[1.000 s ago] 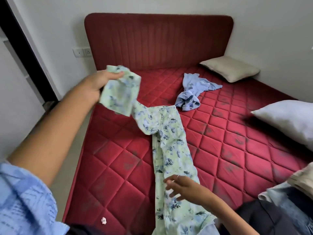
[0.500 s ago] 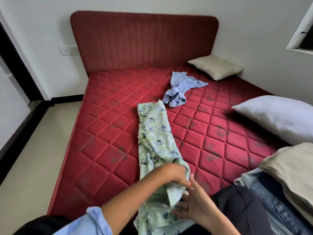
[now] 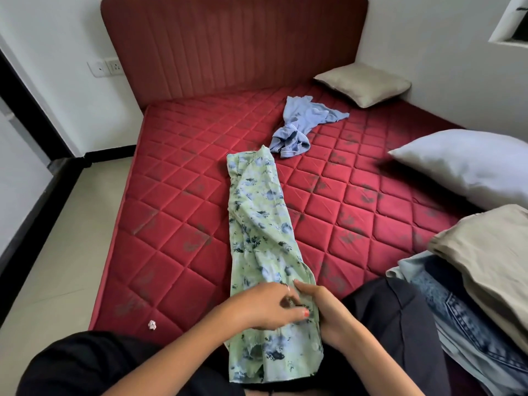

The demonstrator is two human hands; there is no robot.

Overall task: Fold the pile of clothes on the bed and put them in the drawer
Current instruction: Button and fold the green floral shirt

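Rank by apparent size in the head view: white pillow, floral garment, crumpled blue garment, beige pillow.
1. floral garment, though nearness inflates it
2. white pillow, partly cut off
3-4. beige pillow and crumpled blue garment look alike

A bedroom in a home.

The bed (image 3: 177,224) fills most of the room: a bare red quilted mattress with a padded red headboard (image 3: 234,44) at its far end against a plain white wall. Pillows lie along the bed's right side, a beige one (image 3: 363,84) by the headboard and a white one (image 3: 468,167) nearer. Loose and folded clothes (image 3: 485,270) sit on the bed. A wall socket (image 3: 107,67) is left of the headboard, a tiled floor (image 3: 57,252) beside the bed.
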